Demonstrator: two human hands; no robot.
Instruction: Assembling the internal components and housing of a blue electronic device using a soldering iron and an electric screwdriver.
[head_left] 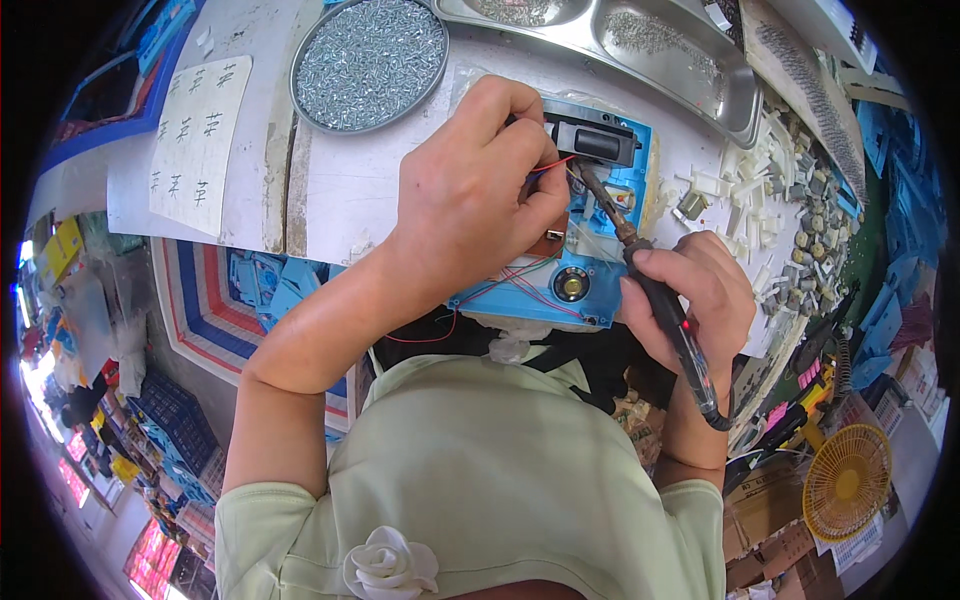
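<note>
My right hand grips a soldering iron with a black handle and a small red light. Its metal tip points up-left, at the edge of a black module in a blue plastic casing. Closed above the casing's left part, my left hand pinches thin red and dark wires that run toward the iron's tip. Its fingers hide part of the casing. A round speaker sits in the casing's near end, with red and green wires beside it.
A round tray of small metal screws stands at the far left. Beyond the casing lies a steel compartment tray of small parts. White plastic pieces and small motors are heaped at right. A paper sheet lies at left; a yellow fan stands lower right.
</note>
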